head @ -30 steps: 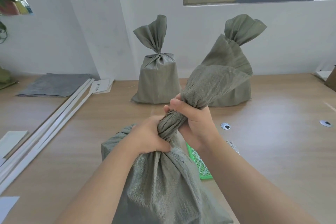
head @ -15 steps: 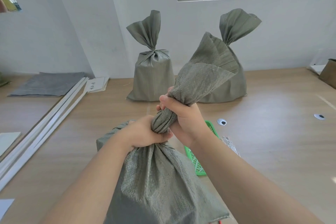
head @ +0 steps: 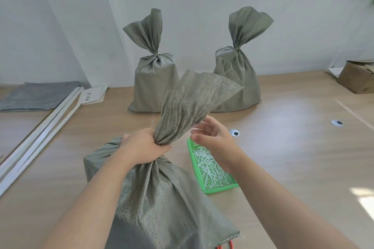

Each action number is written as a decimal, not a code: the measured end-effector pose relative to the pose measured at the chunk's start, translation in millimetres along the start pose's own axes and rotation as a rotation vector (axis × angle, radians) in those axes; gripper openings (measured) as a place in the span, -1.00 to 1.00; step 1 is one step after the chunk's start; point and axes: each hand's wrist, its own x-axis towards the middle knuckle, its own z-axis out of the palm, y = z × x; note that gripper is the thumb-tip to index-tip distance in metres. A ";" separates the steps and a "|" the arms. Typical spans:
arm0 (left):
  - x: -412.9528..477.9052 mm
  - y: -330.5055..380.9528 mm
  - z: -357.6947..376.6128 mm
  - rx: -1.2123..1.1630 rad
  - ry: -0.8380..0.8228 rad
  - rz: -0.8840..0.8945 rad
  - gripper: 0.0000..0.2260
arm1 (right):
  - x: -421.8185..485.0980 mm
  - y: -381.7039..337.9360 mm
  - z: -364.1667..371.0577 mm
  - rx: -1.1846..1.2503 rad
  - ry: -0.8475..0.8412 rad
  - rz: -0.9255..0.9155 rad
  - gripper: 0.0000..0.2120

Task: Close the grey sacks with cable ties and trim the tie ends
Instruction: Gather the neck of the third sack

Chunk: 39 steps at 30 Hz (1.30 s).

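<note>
The near grey sack (head: 153,204) is standing at the front of the wooden tabletop (head: 293,163), its base reaching toward the near edge. The left hand (head: 141,147) is gripping its gathered neck tightly, and the loose woven top is fanning up and to the right. The right hand (head: 214,139) is hovering just beside that flap, fingers loosely spread and holding nothing. Bare table is lying open to the right of the hands. A green basket (head: 220,189) is sitting just right of the sack, holding a heap of white cable ties (head: 210,168). Two tied grey sacks (head: 155,79) are standing upright by the back wall, well apart from the hands. A cardboard box (head: 356,77) is sitting at the far right edge.
</note>
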 end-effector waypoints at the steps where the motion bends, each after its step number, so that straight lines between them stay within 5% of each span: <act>1: -0.1 0.1 0.2 0.009 -0.006 -0.002 -0.76 | -1.0 5.5 -13.5 -0.041 0.060 0.018 -0.37; 7: 6.3 -3.6 1.8 -0.073 -0.014 -0.034 -0.51 | -8.6 42.4 -94.2 -0.298 0.310 0.113 -0.51; 14: 13.1 -2.1 5.5 -0.139 0.039 -0.068 -0.67 | -14.6 104.0 -172.3 -0.525 0.499 0.290 -0.49; 16: 14.1 -0.5 7.0 -0.138 0.042 -0.060 -0.82 | -18.0 120.7 -185.0 -0.638 0.496 0.356 -0.49; 26: 19.0 -0.7 7.3 -0.134 0.044 -0.050 -0.81 | -34.7 192.1 -216.5 -1.080 0.430 0.703 -0.46; 32: 21.8 -1.2 8.3 -0.128 0.034 -0.024 -0.83 | -31.5 214.1 -221.4 -1.341 0.422 0.745 -0.74; 39: 23.6 -1.7 7.3 -0.100 0.016 -0.034 -0.84 | -28.0 220.7 -223.6 -1.353 0.471 0.773 -0.87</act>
